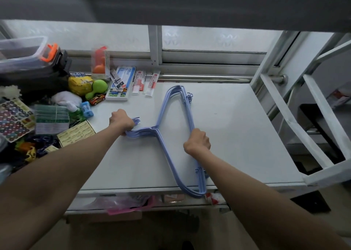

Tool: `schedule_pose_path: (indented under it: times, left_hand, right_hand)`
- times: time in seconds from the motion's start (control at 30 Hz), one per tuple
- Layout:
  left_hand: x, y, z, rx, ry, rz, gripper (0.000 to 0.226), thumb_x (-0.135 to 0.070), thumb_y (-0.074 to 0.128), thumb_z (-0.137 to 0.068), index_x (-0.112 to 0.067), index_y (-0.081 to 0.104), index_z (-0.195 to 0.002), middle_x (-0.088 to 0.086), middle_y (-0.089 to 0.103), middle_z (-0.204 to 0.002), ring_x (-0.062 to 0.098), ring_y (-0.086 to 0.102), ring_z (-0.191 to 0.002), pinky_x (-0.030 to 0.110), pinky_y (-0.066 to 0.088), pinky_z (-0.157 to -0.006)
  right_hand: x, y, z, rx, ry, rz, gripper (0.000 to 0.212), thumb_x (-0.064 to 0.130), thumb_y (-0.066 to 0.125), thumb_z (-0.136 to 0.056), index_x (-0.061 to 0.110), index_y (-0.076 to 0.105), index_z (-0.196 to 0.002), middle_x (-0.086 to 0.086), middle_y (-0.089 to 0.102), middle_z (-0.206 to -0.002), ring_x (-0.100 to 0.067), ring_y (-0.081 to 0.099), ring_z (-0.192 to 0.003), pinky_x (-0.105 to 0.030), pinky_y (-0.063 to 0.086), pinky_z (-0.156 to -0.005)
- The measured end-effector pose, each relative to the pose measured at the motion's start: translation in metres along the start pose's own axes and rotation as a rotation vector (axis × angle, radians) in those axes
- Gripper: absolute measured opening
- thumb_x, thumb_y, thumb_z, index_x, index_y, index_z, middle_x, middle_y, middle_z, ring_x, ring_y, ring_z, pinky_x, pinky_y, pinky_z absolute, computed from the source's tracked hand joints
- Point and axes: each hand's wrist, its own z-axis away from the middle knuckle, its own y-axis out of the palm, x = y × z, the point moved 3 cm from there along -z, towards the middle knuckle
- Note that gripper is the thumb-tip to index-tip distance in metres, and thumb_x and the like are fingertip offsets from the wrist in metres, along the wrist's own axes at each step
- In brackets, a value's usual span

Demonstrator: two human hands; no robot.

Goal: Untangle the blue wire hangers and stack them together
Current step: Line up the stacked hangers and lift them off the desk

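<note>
Several blue wire hangers [165, 113] lie flat on the white table [237, 135], lined up as one bundle. Their hooks point left and their long bottom bars run along the right side, from the far middle of the table to its front edge. My left hand [121, 121] is closed around the bunched hooks. My right hand [197, 141] grips the bottom bars about halfway along. The bundle's near corner hangs slightly past the front edge.
Clutter fills the table's left part: sticker sheets [13, 118], a card stack [52, 118], toys [98, 86], a toy car [97, 99], stationery packs [121, 84] and a plastic box [20, 52]. A white metal frame [288, 120] stands on the right. A window runs behind.
</note>
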Motion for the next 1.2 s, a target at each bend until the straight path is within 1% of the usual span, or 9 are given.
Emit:
schedule_pose_path:
  times: [0.13,0.3,0.37,0.47,0.57,0.73,0.83,0.9,1.2]
  left_hand:
    - [0.001,0.001,-0.003,0.007,0.005,-0.018,0.021,0.003,0.061,-0.077,0.0,0.057,-0.098,0.025,0.057,-0.115,0.041,0.065,-0.096,0.037,0.054,-0.047]
    - [0.002,0.002,-0.008,-0.016,0.02,-0.043,0.019,0.003,0.061,-0.076,0.0,0.058,-0.095,0.024,0.063,-0.108,0.038,0.068,-0.09,0.039,0.061,-0.06]
    - [0.003,0.002,-0.008,-0.028,0.01,-0.03,0.02,0.004,0.062,-0.075,0.0,0.058,-0.094,0.023,0.063,-0.106,0.037,0.069,-0.088,0.035,0.058,-0.052]
    - [0.001,0.002,-0.004,-0.036,-0.001,-0.013,0.018,0.007,0.063,-0.076,-0.001,0.057,-0.091,0.023,0.063,-0.104,0.036,0.069,-0.083,0.029,0.046,-0.033]
    - [-0.003,0.003,0.001,-0.055,-0.002,-0.038,0.017,0.007,0.062,-0.078,-0.001,0.055,-0.092,0.022,0.061,-0.106,0.036,0.067,-0.09,0.028,0.041,-0.032]
    - [-0.007,0.004,0.006,-0.092,-0.011,-0.065,0.024,0.005,0.064,-0.079,0.001,0.058,-0.101,0.023,0.061,-0.11,0.037,0.065,-0.096,0.033,0.049,-0.046]
    - [-0.008,0.007,0.005,-0.107,-0.006,-0.059,0.024,0.004,0.065,-0.078,0.001,0.059,-0.102,0.023,0.061,-0.11,0.037,0.065,-0.097,0.036,0.058,-0.064]
    - [-0.011,0.01,0.005,-0.113,0.001,-0.056,0.027,0.002,0.065,-0.079,0.001,0.058,-0.106,0.023,0.06,-0.113,0.037,0.063,-0.101,0.038,0.058,-0.074]
    - [-0.062,0.042,0.019,-0.11,0.084,-0.026,0.028,0.0,0.067,-0.082,0.002,0.058,-0.108,0.022,0.061,-0.112,0.036,0.063,-0.1,0.039,0.058,-0.082]
  right_hand:
    - [0.002,-0.001,-0.004,0.036,-0.013,0.018,0.021,0.003,0.055,-0.088,0.007,0.055,-0.109,-0.013,0.058,-0.119,-0.031,0.058,-0.11,-0.031,0.045,-0.076]
    - [-0.004,-0.001,-0.006,0.088,-0.052,0.056,0.013,0.004,0.052,-0.091,0.009,0.052,-0.103,-0.013,0.058,-0.119,-0.029,0.055,-0.098,-0.029,0.04,-0.073]
    - [-0.005,-0.001,-0.004,0.076,-0.049,0.053,0.008,0.006,0.051,-0.092,0.009,0.052,-0.099,-0.012,0.06,-0.117,-0.028,0.057,-0.097,-0.03,0.04,-0.072]
    - [-0.005,-0.004,-0.002,0.023,-0.046,0.041,0.004,0.007,0.049,-0.093,0.009,0.049,-0.089,-0.011,0.063,-0.111,-0.027,0.057,-0.09,-0.029,0.04,-0.069]
    - [-0.003,-0.005,0.001,0.002,-0.05,0.033,0.005,0.006,0.052,-0.092,0.01,0.053,-0.093,-0.011,0.063,-0.112,-0.029,0.062,-0.102,-0.03,0.042,-0.07]
    - [-0.005,-0.01,0.0,-0.013,-0.06,0.049,0.021,0.003,0.057,-0.087,0.008,0.056,-0.108,-0.011,0.061,-0.115,-0.03,0.061,-0.107,-0.031,0.047,-0.075]
    - [-0.009,-0.014,-0.003,-0.034,-0.051,0.048,0.022,0.002,0.058,-0.086,0.008,0.056,-0.107,-0.011,0.061,-0.114,-0.03,0.061,-0.106,-0.032,0.049,-0.077]
    - [-0.012,-0.016,-0.005,-0.05,-0.046,0.048,0.02,0.001,0.058,-0.086,0.009,0.055,-0.104,-0.011,0.061,-0.113,-0.029,0.061,-0.105,-0.032,0.049,-0.075]
    - [-0.055,-0.047,-0.024,-0.139,0.021,0.049,0.025,-0.003,0.057,-0.085,0.006,0.055,-0.109,-0.012,0.06,-0.114,-0.03,0.062,-0.106,-0.033,0.05,-0.079]
